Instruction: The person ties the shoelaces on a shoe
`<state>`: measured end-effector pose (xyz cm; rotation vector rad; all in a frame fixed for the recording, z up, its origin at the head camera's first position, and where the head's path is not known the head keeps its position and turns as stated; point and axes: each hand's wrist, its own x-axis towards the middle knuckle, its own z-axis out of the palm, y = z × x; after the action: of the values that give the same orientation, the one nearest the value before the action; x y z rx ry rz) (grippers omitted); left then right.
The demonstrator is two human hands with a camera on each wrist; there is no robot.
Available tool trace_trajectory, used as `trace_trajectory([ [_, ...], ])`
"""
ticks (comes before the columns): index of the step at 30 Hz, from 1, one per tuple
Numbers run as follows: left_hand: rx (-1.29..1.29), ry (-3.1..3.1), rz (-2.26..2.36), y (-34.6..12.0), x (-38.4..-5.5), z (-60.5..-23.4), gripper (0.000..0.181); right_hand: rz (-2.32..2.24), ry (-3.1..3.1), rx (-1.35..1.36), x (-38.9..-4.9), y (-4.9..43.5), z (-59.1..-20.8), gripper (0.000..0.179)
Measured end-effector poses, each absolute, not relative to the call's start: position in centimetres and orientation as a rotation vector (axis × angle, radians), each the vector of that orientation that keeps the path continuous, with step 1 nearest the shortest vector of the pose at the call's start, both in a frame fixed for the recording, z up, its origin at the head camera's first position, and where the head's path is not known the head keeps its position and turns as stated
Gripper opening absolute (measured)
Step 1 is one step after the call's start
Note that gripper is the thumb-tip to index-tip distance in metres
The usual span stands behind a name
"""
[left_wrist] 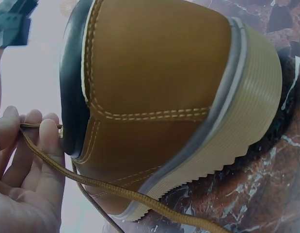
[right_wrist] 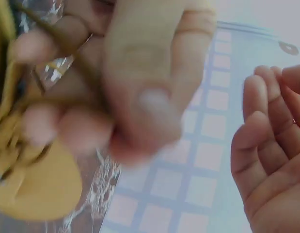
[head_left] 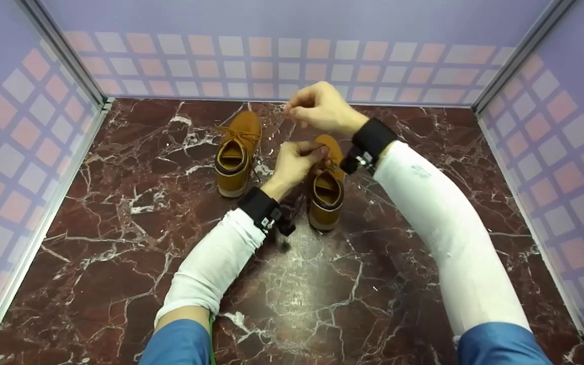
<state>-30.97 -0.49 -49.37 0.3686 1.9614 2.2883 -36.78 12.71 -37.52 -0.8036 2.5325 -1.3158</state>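
Note:
My left hand (head_left: 294, 165) pinches a brown shoelace (left_wrist: 154, 208) of the right-hand shoe (head_left: 326, 203), above its laced front. This shoe is tan-brown with a dark padded collar and a ribbed pale sole. In the right wrist view the left hand (right_wrist: 145, 92) looks blurred, the lace running into its fingertips. Above and beyond it hovers my right hand (head_left: 325, 109), its fingers loosely bent and nothing seen between them. To the left stands the matching shoe (head_left: 233, 177), upright, with its lace tied in a bow (head_left: 241, 135).
Both shoes stand on a dark red marbled surface (head_left: 119, 243), toes pointing away. Purple panels (head_left: 292, 66) with pink and white squares close off the back and both sides, joined by metal corner posts (head_left: 64, 48).

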Motion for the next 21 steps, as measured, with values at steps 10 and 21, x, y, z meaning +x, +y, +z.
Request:
trace_trajectory([
  [10,0.402,2.009,2.257,-0.5,-30.7,-49.4,0.022,-1.323,2.525,-0.853,-35.9,18.2,-39.5,0.021],
  [21,0.446,2.033,2.234,-0.5,-31.0,-49.6,0.023,-1.257,2.48,-1.002,-35.0,20.8,-41.6,0.021],
])
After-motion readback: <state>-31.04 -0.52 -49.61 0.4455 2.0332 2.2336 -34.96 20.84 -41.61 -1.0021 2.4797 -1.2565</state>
